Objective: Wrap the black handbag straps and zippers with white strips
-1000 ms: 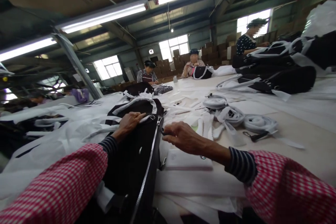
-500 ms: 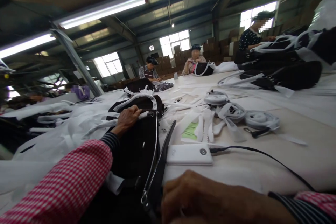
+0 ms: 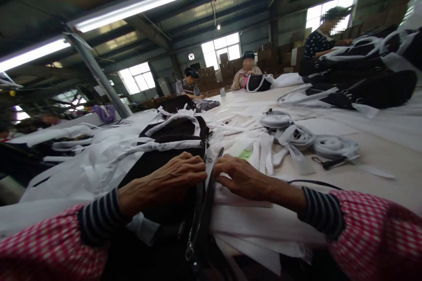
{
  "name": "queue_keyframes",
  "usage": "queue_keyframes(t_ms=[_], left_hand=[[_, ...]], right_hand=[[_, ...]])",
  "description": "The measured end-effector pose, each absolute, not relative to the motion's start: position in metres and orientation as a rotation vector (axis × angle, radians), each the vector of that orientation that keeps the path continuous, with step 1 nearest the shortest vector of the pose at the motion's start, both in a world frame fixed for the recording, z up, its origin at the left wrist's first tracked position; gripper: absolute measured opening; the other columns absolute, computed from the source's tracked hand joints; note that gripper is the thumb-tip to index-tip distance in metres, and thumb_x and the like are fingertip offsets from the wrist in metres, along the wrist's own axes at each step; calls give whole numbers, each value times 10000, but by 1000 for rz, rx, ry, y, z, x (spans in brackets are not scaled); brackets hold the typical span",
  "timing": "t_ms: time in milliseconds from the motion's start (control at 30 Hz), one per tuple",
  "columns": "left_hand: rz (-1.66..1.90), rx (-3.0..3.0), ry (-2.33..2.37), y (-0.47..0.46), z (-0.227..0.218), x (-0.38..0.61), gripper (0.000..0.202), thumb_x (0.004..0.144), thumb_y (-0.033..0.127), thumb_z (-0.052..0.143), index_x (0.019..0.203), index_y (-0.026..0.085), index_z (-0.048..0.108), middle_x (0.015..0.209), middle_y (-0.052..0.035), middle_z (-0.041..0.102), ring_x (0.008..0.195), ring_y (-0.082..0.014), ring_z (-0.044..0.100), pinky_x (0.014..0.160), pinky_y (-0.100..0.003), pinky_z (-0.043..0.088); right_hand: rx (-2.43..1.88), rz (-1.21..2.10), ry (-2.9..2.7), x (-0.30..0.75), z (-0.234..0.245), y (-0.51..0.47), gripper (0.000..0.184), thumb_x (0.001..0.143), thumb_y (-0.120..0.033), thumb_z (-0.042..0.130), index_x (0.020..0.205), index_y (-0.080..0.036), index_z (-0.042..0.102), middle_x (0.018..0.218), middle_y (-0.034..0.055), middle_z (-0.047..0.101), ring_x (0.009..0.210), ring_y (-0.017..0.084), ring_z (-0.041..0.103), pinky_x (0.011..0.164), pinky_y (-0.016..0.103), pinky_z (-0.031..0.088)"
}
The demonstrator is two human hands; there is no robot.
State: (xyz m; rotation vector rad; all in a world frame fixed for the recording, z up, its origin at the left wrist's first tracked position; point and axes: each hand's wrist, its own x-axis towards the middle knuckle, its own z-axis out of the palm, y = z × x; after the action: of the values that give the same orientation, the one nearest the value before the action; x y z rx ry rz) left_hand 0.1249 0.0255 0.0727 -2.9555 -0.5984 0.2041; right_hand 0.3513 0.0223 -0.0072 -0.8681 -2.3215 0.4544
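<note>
1. Nearest us, red-and-white checked sleeves [image 3: 369,224] with dark striped cuffs [image 3: 102,216] come in from left and right.
2. We see the black bag [image 3: 132,250] at the near side, left of the middle. Its zip [image 3: 195,233] is parted at the far part, and the zip slider [image 3: 189,252] sits at the near end.
3. The left hand [image 3: 168,180] lies over the bag, its fingers bent down at the left edge of the opening; we cannot tell whether they pinch the cloth.
4. The right hand [image 3: 245,178] has its fingertips against the right edge. We cannot tell how firmly it grips. The two hands are apart, the opening between them.
5. White sheeting [image 3: 257,224] lies right of the bag, below the right hand.
6. Farther on, toothed white strips [image 3: 265,153] lie just beside a green piece [image 3: 245,154], and to their right we find coiled straps [image 3: 334,145] with a dark clasp [image 3: 326,163].
7. At far right, black bags with white-wrapped handles [image 3: 379,92] are piled on the pale table [image 3: 379,134].
8. Beyond, we see three co-workers [image 3: 314,46], then stacked cartons and bright windows [image 3: 136,77].
</note>
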Motion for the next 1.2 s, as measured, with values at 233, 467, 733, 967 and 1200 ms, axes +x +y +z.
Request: queue_keyframes(t_ms=[233, 467, 733, 967, 1200], left_hand=[[57, -2924, -617, 32, 108, 95, 298, 921, 16, 383, 828, 226, 574, 1077, -42, 706, 1056, -212, 621, 939, -369, 447], [109, -2820, -590, 33, 106, 90, 279, 855, -32, 416, 726, 200, 501, 790, -11, 602, 746, -184, 504, 772, -377, 367], [228, -2836, -750, 33, 90, 84, 172, 994, 178, 532, 1005, 248, 688, 917, -28, 678, 880, -209, 545, 805, -416, 331], [233, -2678, -720, 22, 72, 78, 482, 985, 613, 535, 763, 234, 734, 939, -105, 693, 1065, -315, 519, 979, -554, 301], [266, -2509, -819, 41, 67, 52, 311, 1022, 404, 554, 860, 200, 725, 920, -97, 708, 1065, -322, 534, 1078, -603, 226]], right_hand=[[-906, 240, -2444, 316, 10, 50, 190, 974, -163, 493, 874, -171, 654, 816, 43, 676, 742, 159, 583, 659, 282, 314], [-1163, 255, -2403, 288, -3, 66, 236, 969, -402, 583, 1049, -185, 630, 1039, 98, 741, 916, 235, 678, 716, 302, 370], [-1380, 698, -1953, 277, -17, 85, 363, 766, -292, 720, 1082, -203, 565, 917, 20, 679, 810, 190, 609, 663, 278, 348], [-993, 980, -1680, 279, -24, 98, 150, 637, -146, 659, 775, -178, 607, 700, -34, 585, 684, 131, 537, 630, 243, 389], [-979, 1070, -1616, 304, -34, 101, 151, 597, -139, 611, 742, -166, 644, 660, -23, 587, 646, 135, 520, 623, 254, 407]])
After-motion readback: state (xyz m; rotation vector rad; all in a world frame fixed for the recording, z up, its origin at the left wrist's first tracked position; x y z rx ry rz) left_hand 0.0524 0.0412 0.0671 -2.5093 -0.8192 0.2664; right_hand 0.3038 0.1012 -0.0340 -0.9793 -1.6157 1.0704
